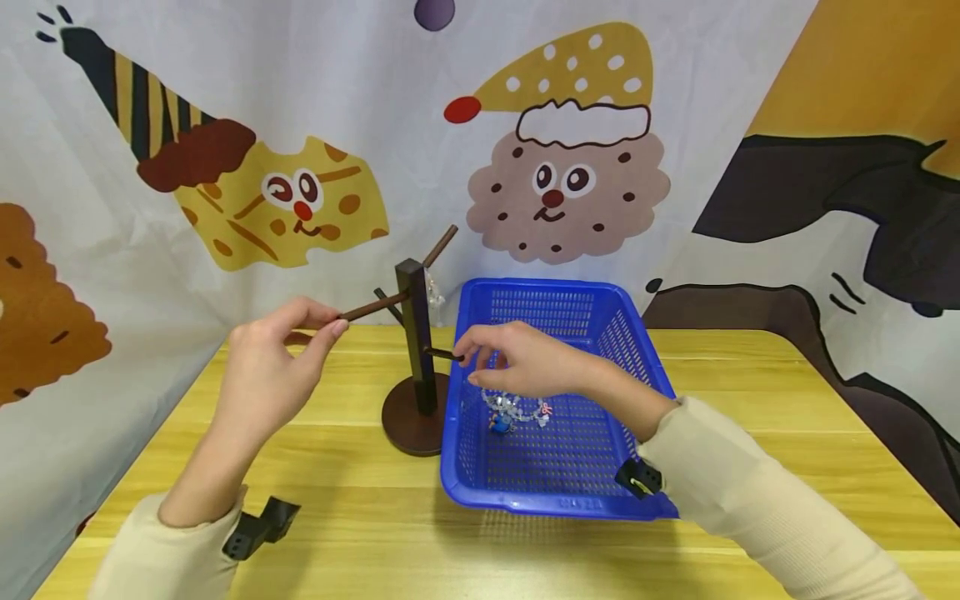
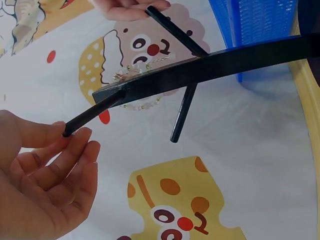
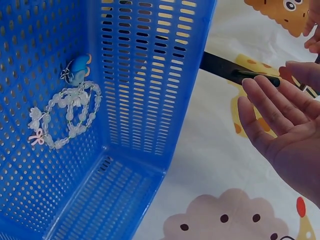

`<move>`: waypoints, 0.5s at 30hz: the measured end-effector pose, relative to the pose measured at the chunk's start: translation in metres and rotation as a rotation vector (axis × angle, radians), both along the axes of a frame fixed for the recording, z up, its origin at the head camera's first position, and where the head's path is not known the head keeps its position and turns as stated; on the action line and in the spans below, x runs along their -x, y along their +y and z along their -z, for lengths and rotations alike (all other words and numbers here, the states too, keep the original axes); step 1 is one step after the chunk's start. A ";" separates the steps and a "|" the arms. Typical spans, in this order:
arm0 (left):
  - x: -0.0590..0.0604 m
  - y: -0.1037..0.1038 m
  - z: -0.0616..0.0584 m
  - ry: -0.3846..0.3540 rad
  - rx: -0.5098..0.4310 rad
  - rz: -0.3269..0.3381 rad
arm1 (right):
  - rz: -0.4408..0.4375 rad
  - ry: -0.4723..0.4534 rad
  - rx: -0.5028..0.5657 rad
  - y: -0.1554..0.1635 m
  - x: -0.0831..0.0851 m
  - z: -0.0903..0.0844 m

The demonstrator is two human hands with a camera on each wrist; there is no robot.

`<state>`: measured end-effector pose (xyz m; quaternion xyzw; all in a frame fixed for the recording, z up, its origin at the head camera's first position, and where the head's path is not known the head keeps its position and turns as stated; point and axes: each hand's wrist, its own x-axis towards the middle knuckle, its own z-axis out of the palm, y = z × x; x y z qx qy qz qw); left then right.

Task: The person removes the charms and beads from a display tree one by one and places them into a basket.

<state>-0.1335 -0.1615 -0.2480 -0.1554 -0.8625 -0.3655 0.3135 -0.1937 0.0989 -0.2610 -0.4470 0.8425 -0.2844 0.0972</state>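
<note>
Left hand [image 1: 266,358] pinching the tip of a dark peg [image 1: 371,307] on the wooden stand [image 1: 417,350], thumb and forefinger closed round it. Right hand [image 1: 517,360] over the blue basket [image 1: 633,333], fingers loosely spread, fingertips touching the end of a lower peg [image 1: 442,353]. Just below that hand, lying on the basket floor: a clear beaded bracelet [image 3: 65,120] with a blue charm [image 3: 77,69]. Stand upright on the yellow counter [image 1: 360,517], just beside the basket.
</note>
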 end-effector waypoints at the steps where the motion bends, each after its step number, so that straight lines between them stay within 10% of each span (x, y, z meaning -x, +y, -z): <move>1: 0.000 0.000 0.000 -0.002 -0.002 -0.002 | 0.002 0.000 0.000 0.000 0.000 0.000; 15: 0.006 -0.001 -0.001 0.061 0.029 -0.020 | -0.009 -0.002 0.016 -0.003 -0.002 0.000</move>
